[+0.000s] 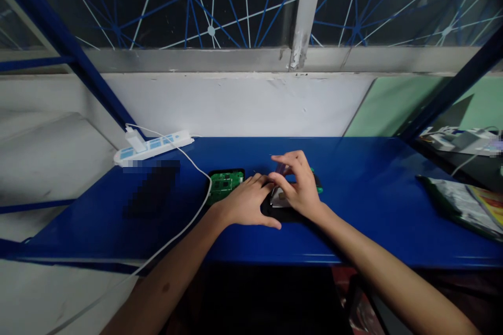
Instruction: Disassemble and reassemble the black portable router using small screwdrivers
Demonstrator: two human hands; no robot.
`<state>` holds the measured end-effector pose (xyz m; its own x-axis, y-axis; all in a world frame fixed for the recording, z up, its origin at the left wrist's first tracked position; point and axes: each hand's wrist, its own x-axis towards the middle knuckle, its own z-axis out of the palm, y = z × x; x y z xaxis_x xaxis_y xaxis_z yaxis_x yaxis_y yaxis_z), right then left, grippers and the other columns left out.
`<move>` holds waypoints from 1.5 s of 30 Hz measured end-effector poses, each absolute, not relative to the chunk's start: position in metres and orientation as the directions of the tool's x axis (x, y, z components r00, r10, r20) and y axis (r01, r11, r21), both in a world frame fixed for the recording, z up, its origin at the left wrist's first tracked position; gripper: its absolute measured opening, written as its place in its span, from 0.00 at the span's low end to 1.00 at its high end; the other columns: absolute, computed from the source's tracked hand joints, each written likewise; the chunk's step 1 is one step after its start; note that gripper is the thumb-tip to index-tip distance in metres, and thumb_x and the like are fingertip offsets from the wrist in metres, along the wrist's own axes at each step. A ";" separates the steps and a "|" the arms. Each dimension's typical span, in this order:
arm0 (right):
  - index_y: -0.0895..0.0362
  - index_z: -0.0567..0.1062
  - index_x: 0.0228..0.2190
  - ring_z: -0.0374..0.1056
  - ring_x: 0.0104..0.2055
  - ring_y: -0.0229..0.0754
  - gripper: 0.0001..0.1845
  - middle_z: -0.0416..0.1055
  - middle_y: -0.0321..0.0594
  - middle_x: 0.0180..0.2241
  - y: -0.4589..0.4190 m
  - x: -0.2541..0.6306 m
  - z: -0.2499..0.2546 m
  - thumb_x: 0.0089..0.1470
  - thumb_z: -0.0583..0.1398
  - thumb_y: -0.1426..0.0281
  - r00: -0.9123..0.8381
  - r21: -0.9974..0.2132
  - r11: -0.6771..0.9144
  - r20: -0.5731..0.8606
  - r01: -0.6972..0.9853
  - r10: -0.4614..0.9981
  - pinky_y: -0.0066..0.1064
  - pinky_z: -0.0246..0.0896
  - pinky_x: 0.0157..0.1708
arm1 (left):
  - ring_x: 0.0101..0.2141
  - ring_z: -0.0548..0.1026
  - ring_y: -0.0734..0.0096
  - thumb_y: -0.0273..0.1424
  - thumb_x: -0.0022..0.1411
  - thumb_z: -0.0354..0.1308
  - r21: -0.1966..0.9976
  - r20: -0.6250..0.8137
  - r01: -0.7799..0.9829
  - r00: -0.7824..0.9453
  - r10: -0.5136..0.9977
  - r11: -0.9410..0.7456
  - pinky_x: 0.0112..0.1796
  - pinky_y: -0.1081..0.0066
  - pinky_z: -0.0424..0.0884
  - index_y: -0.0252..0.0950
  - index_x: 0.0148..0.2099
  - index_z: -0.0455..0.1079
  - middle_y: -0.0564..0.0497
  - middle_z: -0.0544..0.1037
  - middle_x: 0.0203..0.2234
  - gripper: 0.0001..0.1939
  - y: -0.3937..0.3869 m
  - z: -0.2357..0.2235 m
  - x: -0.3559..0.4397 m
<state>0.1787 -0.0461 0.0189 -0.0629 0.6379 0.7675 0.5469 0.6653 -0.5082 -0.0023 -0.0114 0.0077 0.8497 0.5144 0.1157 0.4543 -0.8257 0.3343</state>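
A green circuit board [223,184] in a black housing lies on the blue table, left of my hands. My left hand [247,200] lies palm down beside it, fingers stretched out and thumb apart, over the edge of a black case [288,214]. Inside that case a silvery metal part [279,198] shows in part. Above it my right hand [301,183] is bent, its thumb and index finger closing around a small translucent purplish thing whose kind I cannot make out. Behind the right hand a black-and-green object [318,182] is partly hidden.
On the blue table [365,193] a white power strip [157,147] with a plugged-in charger stands back left. Its white cable [184,227] crosses beside my left arm. A shiny packet [463,204] lies on the right. Blue frame posts flank the table; a wall stands behind.
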 end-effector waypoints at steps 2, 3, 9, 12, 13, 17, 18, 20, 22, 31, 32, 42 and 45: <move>0.47 0.72 0.51 0.67 0.38 0.42 0.16 0.63 0.41 0.40 -0.046 0.178 0.019 0.61 0.62 0.67 -0.060 -0.505 0.666 0.771 0.548 0.634 0.38 0.74 0.34 | 0.62 0.61 0.37 0.58 0.48 0.68 0.332 0.112 0.451 0.853 0.510 -0.828 0.61 0.44 0.57 0.35 0.67 0.57 0.35 0.64 0.62 0.53 -0.011 0.008 -0.002; 0.47 0.72 0.51 0.67 0.38 0.42 0.16 0.64 0.41 0.39 -0.046 0.178 0.020 0.61 0.62 0.68 -0.058 -0.502 0.667 0.774 0.551 0.630 0.37 0.74 0.34 | 0.61 0.62 0.38 0.58 0.48 0.68 0.333 0.117 0.445 0.856 0.504 -0.832 0.61 0.45 0.57 0.35 0.67 0.57 0.35 0.65 0.62 0.52 -0.012 0.009 -0.002; 0.48 0.66 0.56 0.73 0.43 0.42 0.19 0.72 0.43 0.46 -0.050 0.178 0.023 0.67 0.51 0.73 -0.054 -0.582 0.669 0.735 0.464 0.676 0.37 0.74 0.38 | 0.55 0.67 0.43 0.58 0.48 0.68 0.330 0.162 0.426 0.854 0.495 -0.842 0.56 0.48 0.64 0.38 0.63 0.62 0.39 0.69 0.55 0.47 -0.011 0.009 -0.002; 0.49 0.66 0.56 0.74 0.44 0.42 0.18 0.72 0.44 0.50 -0.050 0.179 0.022 0.68 0.49 0.72 -0.076 -0.602 0.667 0.715 0.438 0.695 0.40 0.74 0.41 | 0.55 0.67 0.43 0.58 0.49 0.67 0.325 0.167 0.424 0.854 0.492 -0.845 0.56 0.48 0.64 0.38 0.63 0.61 0.39 0.69 0.55 0.46 -0.011 0.008 -0.003; 0.49 0.67 0.55 0.74 0.44 0.42 0.17 0.71 0.44 0.50 -0.050 0.180 0.022 0.68 0.50 0.71 -0.078 -0.597 0.667 0.716 0.446 0.693 0.40 0.74 0.41 | 0.55 0.67 0.43 0.57 0.49 0.68 0.326 0.166 0.422 0.855 0.491 -0.846 0.56 0.48 0.63 0.38 0.63 0.61 0.39 0.69 0.55 0.46 -0.011 0.007 -0.003; 0.49 0.71 0.53 0.70 0.42 0.43 0.15 0.66 0.43 0.43 -0.048 0.180 0.022 0.64 0.58 0.67 -0.058 -0.534 0.652 0.749 0.538 0.660 0.38 0.74 0.37 | 0.57 0.65 0.40 0.57 0.49 0.68 0.320 0.154 0.422 0.860 0.486 -0.848 0.57 0.47 0.63 0.38 0.63 0.60 0.38 0.68 0.58 0.47 -0.011 0.008 -0.001; 0.49 0.72 0.52 0.69 0.42 0.43 0.15 0.66 0.43 0.41 -0.048 0.180 0.022 0.64 0.59 0.67 -0.057 -0.516 0.649 0.757 0.559 0.651 0.38 0.74 0.38 | 0.57 0.65 0.40 0.57 0.48 0.68 0.315 0.153 0.422 0.861 0.485 -0.850 0.57 0.47 0.63 0.37 0.63 0.60 0.38 0.68 0.58 0.48 -0.011 0.009 -0.001; 0.49 0.72 0.53 0.69 0.42 0.43 0.16 0.67 0.42 0.40 -0.048 0.179 0.023 0.64 0.58 0.69 -0.059 -0.502 0.654 0.766 0.566 0.640 0.39 0.73 0.40 | 0.56 0.66 0.41 0.57 0.48 0.68 0.306 0.156 0.425 0.860 0.485 -0.852 0.57 0.48 0.63 0.36 0.63 0.61 0.38 0.69 0.57 0.47 -0.012 0.009 -0.001; 0.48 0.70 0.55 0.71 0.43 0.42 0.18 0.70 0.42 0.42 -0.049 0.179 0.023 0.66 0.55 0.71 -0.052 -0.526 0.664 0.762 0.531 0.646 0.39 0.73 0.41 | 0.54 0.67 0.42 0.57 0.48 0.68 0.303 0.162 0.425 0.859 0.485 -0.853 0.56 0.49 0.64 0.36 0.60 0.64 0.38 0.70 0.54 0.45 -0.012 0.010 -0.001; 0.49 0.73 0.52 0.70 0.42 0.43 0.15 0.68 0.43 0.42 -0.050 0.179 0.024 0.64 0.59 0.67 -0.044 -0.537 0.656 0.756 0.530 0.654 0.38 0.74 0.36 | 0.57 0.65 0.42 0.57 0.49 0.68 0.312 0.169 0.416 0.860 0.481 -0.854 0.56 0.48 0.63 0.38 0.64 0.60 0.39 0.68 0.57 0.47 -0.012 0.009 -0.001; 0.48 0.73 0.51 0.70 0.41 0.43 0.15 0.68 0.42 0.40 -0.050 0.179 0.024 0.63 0.60 0.67 -0.043 -0.522 0.652 0.762 0.551 0.646 0.37 0.73 0.36 | 0.57 0.65 0.41 0.57 0.49 0.68 0.311 0.166 0.417 0.861 0.481 -0.854 0.57 0.48 0.63 0.38 0.64 0.59 0.38 0.68 0.57 0.48 -0.012 0.009 -0.001; 0.48 0.69 0.55 0.76 0.39 0.39 0.19 0.74 0.40 0.47 -0.047 0.181 0.026 0.65 0.55 0.72 0.003 -0.644 0.628 0.699 0.436 0.715 0.35 0.75 0.38 | 0.53 0.68 0.47 0.59 0.49 0.66 0.271 0.185 0.431 0.854 0.486 -0.861 0.56 0.52 0.64 0.35 0.61 0.63 0.39 0.71 0.52 0.46 -0.011 0.007 -0.002; 0.49 0.70 0.54 0.77 0.38 0.39 0.17 0.75 0.41 0.46 -0.043 0.188 0.032 0.64 0.56 0.70 0.064 -0.681 0.607 0.685 0.411 0.725 0.36 0.75 0.38 | 0.53 0.67 0.46 0.61 0.48 0.65 0.277 0.170 0.440 0.852 0.495 -0.854 0.56 0.52 0.63 0.34 0.63 0.60 0.39 0.71 0.52 0.50 -0.011 0.007 -0.002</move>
